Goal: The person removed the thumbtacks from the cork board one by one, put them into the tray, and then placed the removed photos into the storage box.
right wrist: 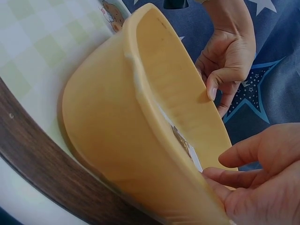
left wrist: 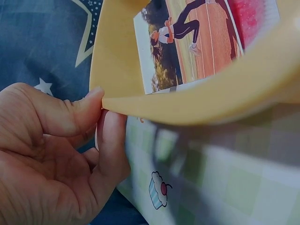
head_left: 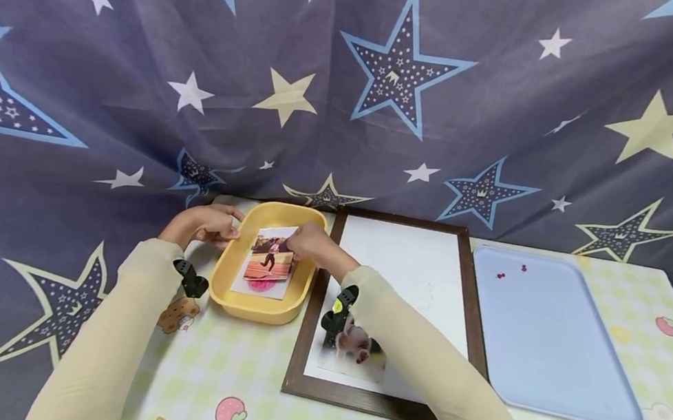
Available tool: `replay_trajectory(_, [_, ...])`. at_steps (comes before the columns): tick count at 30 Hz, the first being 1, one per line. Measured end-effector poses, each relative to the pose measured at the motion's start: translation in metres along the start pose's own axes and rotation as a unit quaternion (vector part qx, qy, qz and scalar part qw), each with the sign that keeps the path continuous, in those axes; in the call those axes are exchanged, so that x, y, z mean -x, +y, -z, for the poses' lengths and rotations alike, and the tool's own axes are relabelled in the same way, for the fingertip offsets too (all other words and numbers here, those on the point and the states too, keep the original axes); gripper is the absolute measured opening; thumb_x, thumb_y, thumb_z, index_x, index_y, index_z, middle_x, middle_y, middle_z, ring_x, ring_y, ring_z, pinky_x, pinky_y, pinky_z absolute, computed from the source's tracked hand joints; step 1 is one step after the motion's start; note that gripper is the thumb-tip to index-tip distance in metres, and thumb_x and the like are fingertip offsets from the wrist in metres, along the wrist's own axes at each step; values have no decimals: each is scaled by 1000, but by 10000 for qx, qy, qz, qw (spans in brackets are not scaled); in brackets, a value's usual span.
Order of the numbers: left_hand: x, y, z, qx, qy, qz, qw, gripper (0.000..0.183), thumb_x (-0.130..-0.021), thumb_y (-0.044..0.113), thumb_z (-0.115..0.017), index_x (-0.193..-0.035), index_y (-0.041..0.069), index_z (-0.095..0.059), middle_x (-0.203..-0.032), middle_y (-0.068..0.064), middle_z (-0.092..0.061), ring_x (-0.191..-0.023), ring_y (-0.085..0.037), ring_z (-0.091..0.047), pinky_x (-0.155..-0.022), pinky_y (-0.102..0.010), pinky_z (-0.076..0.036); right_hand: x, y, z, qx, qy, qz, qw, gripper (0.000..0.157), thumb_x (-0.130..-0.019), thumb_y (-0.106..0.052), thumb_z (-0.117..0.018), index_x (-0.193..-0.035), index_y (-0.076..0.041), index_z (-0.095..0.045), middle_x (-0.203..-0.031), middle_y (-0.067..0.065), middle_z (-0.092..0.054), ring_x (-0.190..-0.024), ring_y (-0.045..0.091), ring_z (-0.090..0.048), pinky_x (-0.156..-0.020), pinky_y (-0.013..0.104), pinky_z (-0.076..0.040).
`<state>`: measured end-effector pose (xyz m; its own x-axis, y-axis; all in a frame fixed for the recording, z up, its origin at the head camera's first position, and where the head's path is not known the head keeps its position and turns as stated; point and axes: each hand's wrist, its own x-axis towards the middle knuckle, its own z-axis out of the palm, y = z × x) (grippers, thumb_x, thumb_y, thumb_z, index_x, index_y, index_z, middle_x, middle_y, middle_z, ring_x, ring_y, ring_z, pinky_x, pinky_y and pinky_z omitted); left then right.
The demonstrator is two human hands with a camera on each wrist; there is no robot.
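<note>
A yellow plastic basin [head_left: 262,313] stands at the table's back left. My left hand [head_left: 218,223] pinches its left rim between thumb and fingers, closely visible in the left wrist view, where the hand [left wrist: 56,150] is below the rim. Inside the basin lies a photo of a runner on a track [head_left: 269,262], on top of a white-bordered print with a pink patch [head_left: 262,286]. My right hand [head_left: 311,243] reaches over the right rim to the photos' upper right edge. In the right wrist view its thumb and fingers [right wrist: 232,177] are apart, fingertips beside a photo's edge.
Right of the basin lies a brown-framed white board [head_left: 470,281], with an animal picture [head_left: 357,358] near its lower left, partly behind my right wrist. Farther right is a pale blue tray [head_left: 552,338] with red push pins [head_left: 500,276]. A star-patterned curtain [head_left: 379,159] hangs behind the table.
</note>
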<state>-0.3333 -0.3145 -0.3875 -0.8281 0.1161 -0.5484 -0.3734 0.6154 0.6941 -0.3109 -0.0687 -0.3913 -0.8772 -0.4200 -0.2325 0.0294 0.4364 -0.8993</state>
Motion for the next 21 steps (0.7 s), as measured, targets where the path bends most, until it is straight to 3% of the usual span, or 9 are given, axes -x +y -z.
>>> replay_trajectory(5, [-2, -1, -1, -78, 63, 37, 9999, 53, -94, -5, -48, -145, -4, -32, -94, -3, -59, -65, -9, -53, -62, -23, -54, 1, 1, 1, 48, -84, -18, 10000, 47, -91, 7, -52, -54, -15, -32, -56, -4, -30, -50, 9, -40, -63, 29, -40])
replay_trajectory(10, [-1, -1, -2, -44, 122, 65, 9999, 51, -94, -7, -48, -143, -4, -34, -92, -3, -59, -64, -8, -55, -60, -21, -54, -1, 1, 0, 218, -90, -143, 9996, 49, -93, 5, -53, -54, -15, -30, -53, -5, -25, -48, 10, -36, -60, 28, -32])
replay_trajectory(14, [-2, -3, -1, -3, 118, 33, 9999, 50, -94, -7, -48, -142, -4, -35, -90, -2, -59, -63, -7, -55, -60, -21, -54, -3, 2, -1, 280, -82, -160, 9994, 49, -93, 4, -53, -54, -15, -31, -50, -4, -30, -49, 11, -41, -58, 27, -33])
replay_trajectory(18, [-3, -3, -1, -26, 142, 62, 9999, 51, -94, -7, -48, -143, -3, -35, -91, -3, -60, -62, -8, -54, -60, -21, -54, -2, 3, 0, 352, -135, -109, 9992, 49, -94, 3, -52, -54, -15, -31, -52, -5, -25, -49, 10, -36, -59, 28, -32])
replay_trajectory(21, [-3, -1, -1, -37, 150, 76, 9999, 52, -94, -7, -48, -144, -4, -34, -92, -3, -60, -62, -8, -53, -60, -22, -54, -1, 2, 2, 279, -207, -34, 9994, 48, -95, 3, -51, -55, -15, -31, -53, -7, -22, -48, 8, -39, -65, 32, -43])
